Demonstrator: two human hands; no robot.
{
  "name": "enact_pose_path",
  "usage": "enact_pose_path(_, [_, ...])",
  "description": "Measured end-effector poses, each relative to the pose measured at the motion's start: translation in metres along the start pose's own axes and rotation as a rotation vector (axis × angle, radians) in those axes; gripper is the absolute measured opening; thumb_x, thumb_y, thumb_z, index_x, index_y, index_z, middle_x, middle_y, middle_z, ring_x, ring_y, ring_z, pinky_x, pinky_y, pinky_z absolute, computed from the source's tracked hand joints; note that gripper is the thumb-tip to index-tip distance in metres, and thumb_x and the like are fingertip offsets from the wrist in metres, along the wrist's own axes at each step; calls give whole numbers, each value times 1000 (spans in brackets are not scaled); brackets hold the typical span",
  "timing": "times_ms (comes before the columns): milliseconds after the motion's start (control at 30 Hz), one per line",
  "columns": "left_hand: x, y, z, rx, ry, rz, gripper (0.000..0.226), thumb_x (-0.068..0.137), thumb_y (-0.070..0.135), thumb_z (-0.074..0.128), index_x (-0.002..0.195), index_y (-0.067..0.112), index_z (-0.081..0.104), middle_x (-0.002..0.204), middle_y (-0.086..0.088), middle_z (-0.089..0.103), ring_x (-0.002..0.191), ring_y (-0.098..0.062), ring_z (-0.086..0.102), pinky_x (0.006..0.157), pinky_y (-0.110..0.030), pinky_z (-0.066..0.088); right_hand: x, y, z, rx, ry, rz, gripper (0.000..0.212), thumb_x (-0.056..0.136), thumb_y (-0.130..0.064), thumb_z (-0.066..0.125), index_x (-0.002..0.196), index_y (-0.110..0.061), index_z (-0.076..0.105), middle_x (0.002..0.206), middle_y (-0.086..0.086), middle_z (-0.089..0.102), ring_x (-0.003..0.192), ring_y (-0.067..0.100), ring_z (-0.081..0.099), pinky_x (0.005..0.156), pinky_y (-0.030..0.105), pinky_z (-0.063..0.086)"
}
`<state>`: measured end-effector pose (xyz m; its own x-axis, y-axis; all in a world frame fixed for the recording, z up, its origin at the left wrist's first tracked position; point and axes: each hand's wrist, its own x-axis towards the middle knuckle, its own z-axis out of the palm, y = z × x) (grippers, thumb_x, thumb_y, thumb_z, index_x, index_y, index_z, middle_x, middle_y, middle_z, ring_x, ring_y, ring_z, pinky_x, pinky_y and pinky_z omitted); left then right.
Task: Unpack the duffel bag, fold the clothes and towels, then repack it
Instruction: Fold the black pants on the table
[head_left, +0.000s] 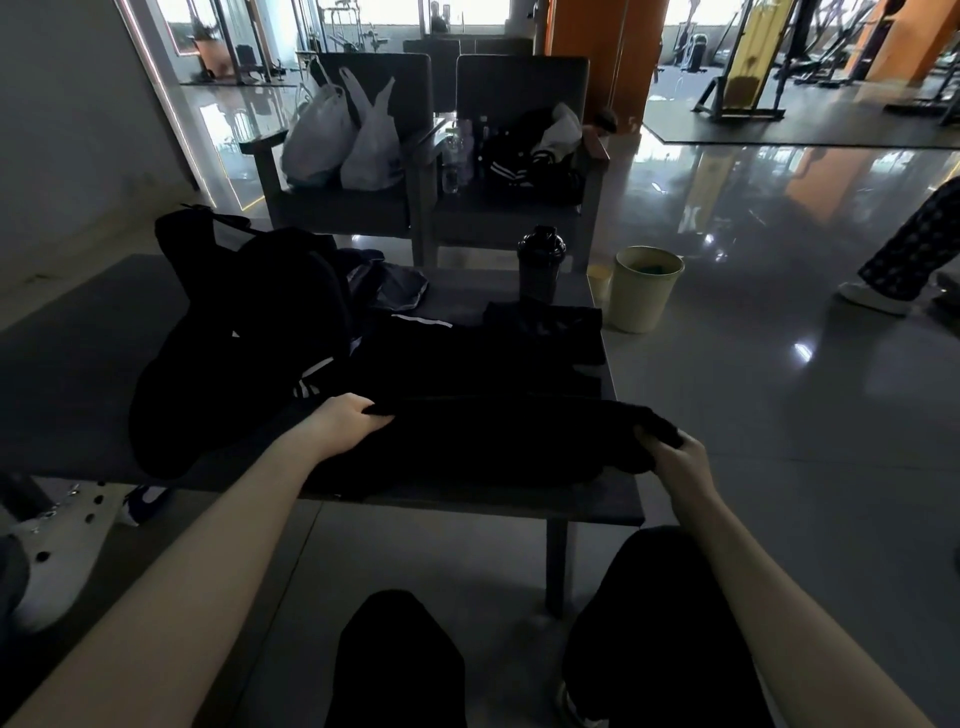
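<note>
Judging from how things lie, the task sits partway through the folding, with repacking not yet begun. At the far left of the low table (62, 364) the black duffel bag (234, 338) slumps open and limp, so the unpacking looks largely done, though its dark inside cannot be read. Just right of it a crumpled grey garment (387, 286) lies unfolded. Nearer, the left hand (348, 423) is closed on one end of a black cloth (493, 441) stretched along the near edge of the table; whether it is a towel or clothing cannot be told. Beyond it lies a dark garment with a white stripe (421, 338), and farther right a small dark piece (543, 327) looks already folded flat, beside a black shaker bottle (540, 260). The right hand (675, 460) pinches the cloth's other end, just past the table's right side.
</note>
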<state>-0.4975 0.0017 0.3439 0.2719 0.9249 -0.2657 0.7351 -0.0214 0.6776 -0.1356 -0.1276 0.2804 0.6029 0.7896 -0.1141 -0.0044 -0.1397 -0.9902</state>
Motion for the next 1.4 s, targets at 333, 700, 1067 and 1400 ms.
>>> enact_pose_path(333, [10,15,-14,88,-151,10,28,84,47,66,98,23,65,87,3,70,78,-11,67,68,-23,51,22,-33,3,-275,223,-171,16,94,-16,52,103,-7,61,92,7,61,85,22,57,73,31,42])
enact_pose_path(700, [52,17,-14,634,-50,33,41,87,2,46,121,18,61,122,-5,59,109,-23,57,82,-26,46,39,-19,9,-505,160,-83,11,94,-19,52,88,-10,55,76,4,56,64,15,51,51,26,34])
enact_pose_path(1067, [140,46,-33,400,475,34,29,95,16,50,122,13,60,113,-16,62,100,-36,59,75,-36,46,67,5,29,-449,224,46,18,94,-22,49,90,-6,57,78,9,59,73,28,56,62,33,37])
enact_pose_path(1400, [224,41,0,357,346,-69,32,94,15,48,124,8,57,119,-17,59,103,-34,57,75,-34,44,91,41,26,-223,94,132,8,92,-22,59,93,-21,67,86,5,69,82,24,66,78,45,53])
